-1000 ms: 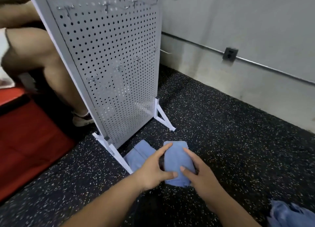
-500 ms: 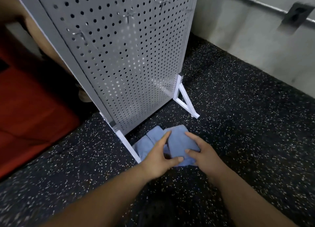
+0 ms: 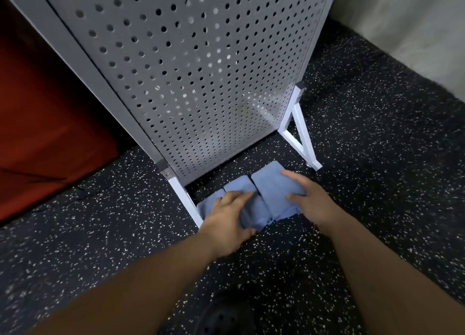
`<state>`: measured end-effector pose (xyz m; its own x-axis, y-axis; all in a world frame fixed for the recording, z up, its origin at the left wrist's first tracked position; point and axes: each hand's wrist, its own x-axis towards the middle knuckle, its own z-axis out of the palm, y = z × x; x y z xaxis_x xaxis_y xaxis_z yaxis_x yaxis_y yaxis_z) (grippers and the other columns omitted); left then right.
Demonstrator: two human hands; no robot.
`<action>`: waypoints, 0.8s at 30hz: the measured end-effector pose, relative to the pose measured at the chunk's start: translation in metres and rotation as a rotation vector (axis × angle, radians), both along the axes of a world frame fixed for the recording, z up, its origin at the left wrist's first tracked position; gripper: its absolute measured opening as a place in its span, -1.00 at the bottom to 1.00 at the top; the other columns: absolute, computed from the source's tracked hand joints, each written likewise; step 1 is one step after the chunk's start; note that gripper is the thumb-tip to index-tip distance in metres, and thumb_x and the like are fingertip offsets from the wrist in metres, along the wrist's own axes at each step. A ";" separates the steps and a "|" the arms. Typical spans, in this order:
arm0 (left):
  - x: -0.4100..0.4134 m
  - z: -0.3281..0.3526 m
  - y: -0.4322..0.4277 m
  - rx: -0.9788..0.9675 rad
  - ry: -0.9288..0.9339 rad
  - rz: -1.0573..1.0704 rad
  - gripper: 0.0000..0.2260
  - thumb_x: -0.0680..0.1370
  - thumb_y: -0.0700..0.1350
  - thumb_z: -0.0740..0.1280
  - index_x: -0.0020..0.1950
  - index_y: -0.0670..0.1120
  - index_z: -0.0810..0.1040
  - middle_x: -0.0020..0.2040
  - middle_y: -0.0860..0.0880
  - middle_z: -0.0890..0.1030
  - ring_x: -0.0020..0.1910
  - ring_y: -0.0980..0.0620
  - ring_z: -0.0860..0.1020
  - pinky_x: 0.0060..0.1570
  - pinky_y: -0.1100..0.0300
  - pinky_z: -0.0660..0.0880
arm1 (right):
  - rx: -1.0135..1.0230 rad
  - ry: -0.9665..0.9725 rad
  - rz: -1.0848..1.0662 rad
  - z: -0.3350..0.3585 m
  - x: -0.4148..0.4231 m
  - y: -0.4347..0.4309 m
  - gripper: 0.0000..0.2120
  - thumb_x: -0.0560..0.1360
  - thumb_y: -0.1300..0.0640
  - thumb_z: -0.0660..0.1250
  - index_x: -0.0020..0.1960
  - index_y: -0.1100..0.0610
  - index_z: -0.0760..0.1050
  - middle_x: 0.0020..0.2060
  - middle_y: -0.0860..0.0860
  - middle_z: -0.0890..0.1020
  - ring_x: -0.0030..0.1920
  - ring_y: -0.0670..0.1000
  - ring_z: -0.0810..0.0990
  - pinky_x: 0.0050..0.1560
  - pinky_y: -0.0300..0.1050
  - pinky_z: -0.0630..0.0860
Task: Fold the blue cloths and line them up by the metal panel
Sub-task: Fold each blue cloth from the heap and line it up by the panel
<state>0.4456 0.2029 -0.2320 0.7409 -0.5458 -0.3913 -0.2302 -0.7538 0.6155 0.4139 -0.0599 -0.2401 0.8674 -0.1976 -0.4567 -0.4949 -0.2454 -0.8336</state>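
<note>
- Okay, left hand (image 3: 226,216): fingers fairly straight, lying flat on the left cloth (image 3: 256,210), thumb at its near edge, nothing gripped.
- Right hand (image 3: 310,205): fingers spread, pressing flat on the right cloth (image 3: 273,183), no grip.
- Both blue cloths folded, side by side, edges touching.
- Cloths lie on the speckled floor (image 3: 100,234), just in front of the metal panel (image 3: 201,70), between its white feet (image 3: 303,143).
- Left cloth touches or nearly touches the left foot.
- Red mat (image 3: 50,108) left of the panel.

No readable text, label, brand, number or sign anywhere in the head view
</note>
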 end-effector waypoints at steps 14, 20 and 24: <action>-0.004 -0.010 0.001 0.134 -0.021 -0.083 -0.11 0.55 0.19 0.48 0.73 0.20 0.01 0.72 0.08 0.01 0.68 -0.08 0.03 0.65 -0.12 0.14 | -0.154 0.043 0.148 -0.024 0.012 -0.001 -0.37 0.67 0.37 0.25 0.54 -0.24 0.44 0.43 -0.17 0.49 0.42 0.07 0.55 0.51 0.07 0.45; -0.006 -0.011 0.000 0.175 -0.019 -0.118 -0.11 0.56 0.20 0.47 0.73 0.20 0.00 0.74 0.07 -0.05 0.70 -0.08 -0.02 0.65 -0.17 0.12 | -0.548 0.039 0.285 -0.043 0.004 0.014 -0.32 0.66 0.14 0.38 0.65 -0.26 0.21 0.57 -0.11 0.44 0.48 0.09 0.44 0.46 0.11 0.47; -0.007 -0.009 -0.005 0.188 -0.013 -0.125 -0.12 0.55 0.24 0.46 0.72 0.22 0.00 0.73 0.08 -0.06 0.70 -0.08 -0.04 0.62 -0.22 0.18 | -0.645 0.104 0.260 -0.029 0.002 0.023 -0.36 0.68 0.03 0.35 0.66 -0.30 0.17 0.68 -0.02 0.19 0.59 0.19 0.21 0.51 0.17 0.40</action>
<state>0.4384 0.1980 -0.2409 0.6777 -0.5523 -0.4854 -0.3364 -0.8199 0.4633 0.4162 -0.0370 -0.2688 0.8812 -0.2492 -0.4017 -0.4226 -0.7960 -0.4334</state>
